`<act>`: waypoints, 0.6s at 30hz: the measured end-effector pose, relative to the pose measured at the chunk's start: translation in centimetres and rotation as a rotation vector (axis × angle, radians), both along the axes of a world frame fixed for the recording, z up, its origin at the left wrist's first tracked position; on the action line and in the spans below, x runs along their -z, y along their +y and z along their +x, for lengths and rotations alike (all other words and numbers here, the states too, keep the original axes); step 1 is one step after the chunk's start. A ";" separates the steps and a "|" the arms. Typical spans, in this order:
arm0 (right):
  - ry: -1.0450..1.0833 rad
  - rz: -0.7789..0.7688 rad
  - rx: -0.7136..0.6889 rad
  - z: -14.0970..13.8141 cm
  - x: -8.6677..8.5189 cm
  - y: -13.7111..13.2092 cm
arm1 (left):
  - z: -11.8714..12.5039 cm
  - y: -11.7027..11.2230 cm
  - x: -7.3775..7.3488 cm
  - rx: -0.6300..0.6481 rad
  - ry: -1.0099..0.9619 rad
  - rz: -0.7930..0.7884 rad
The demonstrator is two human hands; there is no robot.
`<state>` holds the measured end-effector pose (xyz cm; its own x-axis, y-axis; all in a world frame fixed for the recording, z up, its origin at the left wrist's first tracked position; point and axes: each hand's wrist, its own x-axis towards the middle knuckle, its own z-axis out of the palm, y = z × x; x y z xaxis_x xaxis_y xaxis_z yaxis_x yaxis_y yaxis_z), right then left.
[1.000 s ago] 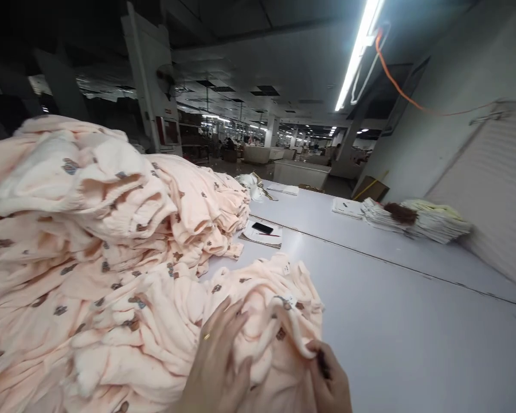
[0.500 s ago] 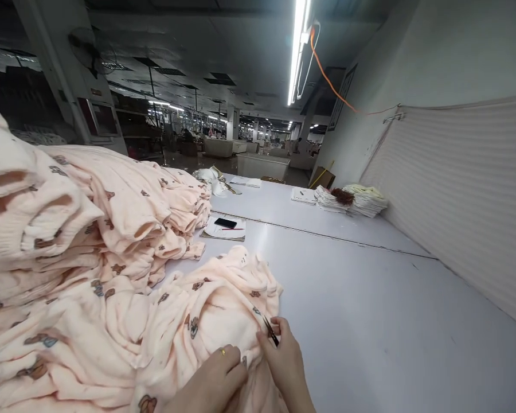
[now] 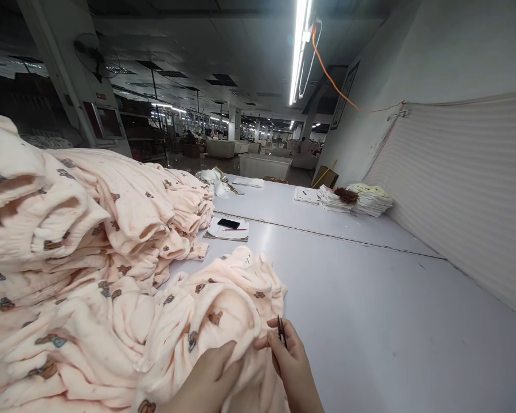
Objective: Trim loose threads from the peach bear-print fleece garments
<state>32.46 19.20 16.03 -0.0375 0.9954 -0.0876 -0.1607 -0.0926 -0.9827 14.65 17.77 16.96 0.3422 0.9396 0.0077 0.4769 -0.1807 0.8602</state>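
Observation:
A pale pink fleece garment (image 3: pixel 176 327) printed with small brown bears lies bunched before me on the table. My left hand (image 3: pixel 215 367) is closed on a fold of it, thumb and fingers pinching the cloth. Just to the right, my right hand (image 3: pixel 286 350) holds a small pair of dark thread snips (image 3: pixel 281 331), blades pointing up and away. The right fingertips are beside the garment's raised edge; whether they also touch the cloth I cannot tell. A small white label (image 3: pixel 247 260) shows at the garment's far end.
A tall heap of similar pink garments (image 3: pixel 124 201) stands at the left. Beyond are a notepad (image 3: pixel 215 231) with a phone (image 3: pixel 229 223) and a red pen, white cloth (image 3: pixel 217 182), and folded white stacks (image 3: pixel 367 201). The white table (image 3: pixel 370 310) runs right toward a striped cloth (image 3: pixel 464 189) on the wall.
My left hand has drawn up a fold of the garment, showing a bear print inside the opening. The right hand has turned the snips more upright, slightly away from the cloth.

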 end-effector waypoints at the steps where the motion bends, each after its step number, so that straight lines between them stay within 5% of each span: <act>1: -0.106 0.042 0.019 0.0 0.1 0.5 | -0.6 0.1 -0.3 -0.016 -0.122 -0.087; 5: -0.482 0.201 0.168 -0.7 0.6 4.4 | -2.5 -0.1 -1.3 -0.201 -0.467 -0.426; 7: -0.541 0.215 0.227 -1.5 0.4 6.3 | -2.8 -0.6 -1.4 -0.224 -0.453 -0.437; 10: -0.550 0.243 0.239 -2.6 -0.3 6.5 | -3.0 -1.3 -0.6 -0.149 -0.134 -0.053; 14: -0.407 0.257 0.060 -2.9 -1.4 2.5 | -3.2 -2.0 1.9 -0.116 0.322 0.570; 18: -0.440 0.270 -0.154 -2.4 -1.8 -0.5 | -2.3 -2.3 2.9 -0.190 0.384 0.852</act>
<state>30.03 18.68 17.84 -0.2020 0.9707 0.1302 0.2670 0.1825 -0.9462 12.32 15.52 14.02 0.3061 0.7099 0.6343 0.7851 -0.5651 0.2535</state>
